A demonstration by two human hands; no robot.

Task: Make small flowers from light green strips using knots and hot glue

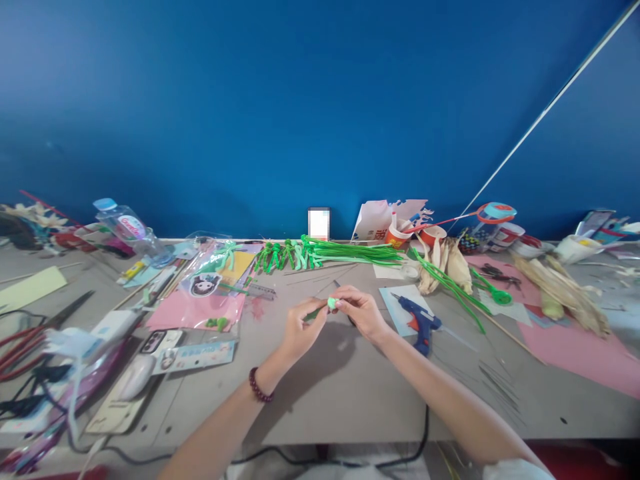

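Above the middle of the grey table, a small light green piece (332,303) is pinched between the fingertips of both hands. My left hand (303,327) comes from the lower left, a dark red bead bracelet on its wrist, its thumb and fingers closed at the piece. From the right, my right hand (361,312) grips the same piece between thumb and forefinger. Behind the hands lies a bundle of green stems (357,253) beside several twisted green figures (285,255). A blue glue gun (423,325) rests just right of my right hand.
A plastic bag (210,293) lies over pink paper on the left, near a white mouse (137,377), large scissors (70,311) and a bottle (127,227). Red cups (397,238), dried husks (565,293) and pink paper (583,353) are on the right. A black cable hangs along the front edge.
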